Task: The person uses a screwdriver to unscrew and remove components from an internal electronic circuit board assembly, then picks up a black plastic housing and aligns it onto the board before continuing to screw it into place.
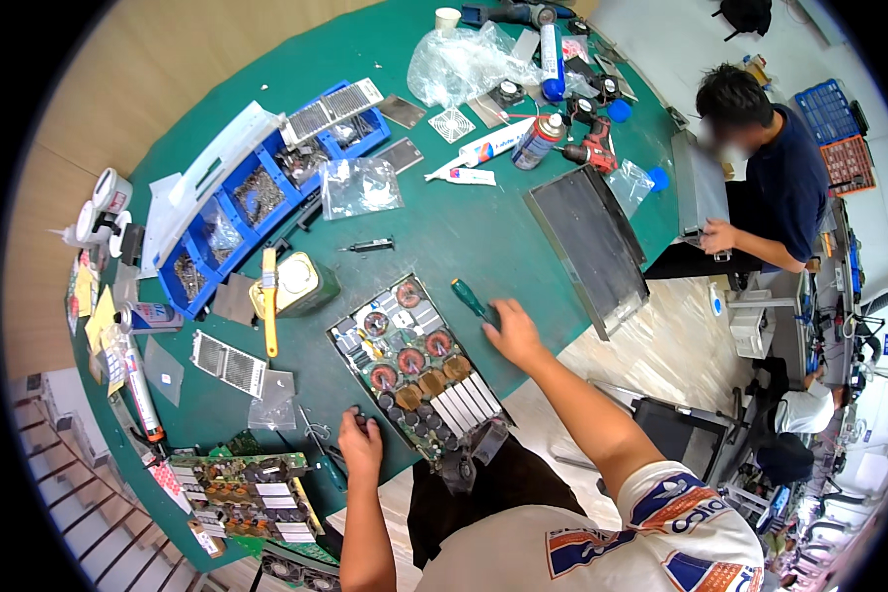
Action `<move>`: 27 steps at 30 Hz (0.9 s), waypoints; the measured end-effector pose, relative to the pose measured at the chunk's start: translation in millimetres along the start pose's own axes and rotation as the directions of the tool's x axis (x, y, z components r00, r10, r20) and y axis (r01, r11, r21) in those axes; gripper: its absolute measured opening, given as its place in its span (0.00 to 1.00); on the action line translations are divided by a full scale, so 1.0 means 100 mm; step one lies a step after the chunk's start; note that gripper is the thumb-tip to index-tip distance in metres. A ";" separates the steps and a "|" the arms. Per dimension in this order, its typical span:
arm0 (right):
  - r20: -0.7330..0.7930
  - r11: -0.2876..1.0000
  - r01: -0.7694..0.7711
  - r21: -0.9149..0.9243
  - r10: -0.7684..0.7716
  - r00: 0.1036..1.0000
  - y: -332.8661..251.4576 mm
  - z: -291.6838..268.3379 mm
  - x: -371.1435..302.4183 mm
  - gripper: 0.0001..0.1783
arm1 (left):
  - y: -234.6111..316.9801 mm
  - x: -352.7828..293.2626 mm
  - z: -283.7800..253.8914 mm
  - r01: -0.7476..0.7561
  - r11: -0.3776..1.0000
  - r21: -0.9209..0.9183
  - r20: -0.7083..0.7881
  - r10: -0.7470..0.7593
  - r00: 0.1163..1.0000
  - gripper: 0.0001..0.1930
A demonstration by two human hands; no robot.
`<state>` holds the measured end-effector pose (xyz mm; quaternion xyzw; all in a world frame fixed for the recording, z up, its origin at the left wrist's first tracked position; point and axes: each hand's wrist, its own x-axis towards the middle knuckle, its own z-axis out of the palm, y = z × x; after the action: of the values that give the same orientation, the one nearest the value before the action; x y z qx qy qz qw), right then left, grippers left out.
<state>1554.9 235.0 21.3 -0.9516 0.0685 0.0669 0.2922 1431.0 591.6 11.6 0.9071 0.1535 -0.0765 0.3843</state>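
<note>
A circuit board [409, 360] with copper-wound coils, capacitors and pale heat sinks lies tilted at the table's near edge, in front of my body. Just right of it is a screwdriver with a green handle [467, 295]. My right hand [515, 335] is beside the screwdriver's lower end, fingers stretched and apart; whether they touch it I cannot tell. At the board's lower left edge, my left hand [361, 444] has its fingers curled together near a small dark piece that I cannot make out. Scissors [316, 431] and a green-handled tool [333, 474] lie left of that hand.
Blue bins [257, 197] with screws stand far left, near a metal can [301, 284] with a yellow brush [269, 306]. More boards [242, 488] lie at lower left. A metal tray [587, 247] and red drill [594, 148] are right. A co-worker [784, 187] holds a metal case.
</note>
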 end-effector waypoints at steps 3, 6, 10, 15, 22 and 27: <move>-0.031 0.992 -0.065 0.110 0.069 0.997 0.24 -0.07 -0.36 0.23 | 0.01 -0.06 0.00 -0.023 1.000 0.014 0.019 0.022 1.000 0.17; -0.044 0.977 -0.122 0.174 0.132 0.990 0.38 -0.14 -0.72 0.19 | 0.07 -0.16 -0.06 -0.028 0.999 0.014 0.044 0.028 0.999 0.15; 0.051 0.927 -0.287 0.241 0.283 0.958 0.49 -0.22 -1.12 0.15 | 0.16 -0.29 -0.09 -0.012 1.000 0.012 0.094 0.011 0.995 0.12; 0.065 0.930 -0.273 0.247 0.265 0.962 0.82 -0.09 -1.40 0.12 | 0.31 -0.44 -0.15 -0.045 0.998 0.045 0.144 0.038 0.989 0.08; 0.149 0.821 -0.407 0.400 0.380 0.913 1.32 0.26 -2.11 0.13 | 0.56 -0.64 -0.32 -0.150 0.984 0.094 0.256 0.121 0.959 0.08; 0.247 0.592 -0.686 0.422 0.653 0.716 1.79 0.52 -3.41 0.14 | 0.90 -0.81 -0.36 -0.220 0.964 0.147 0.534 0.110 0.838 0.10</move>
<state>1185.1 149.3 -62.2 -0.7475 0.4256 0.1835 0.4759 1385.7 540.3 118.5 0.8964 -0.0439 -0.3009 0.3225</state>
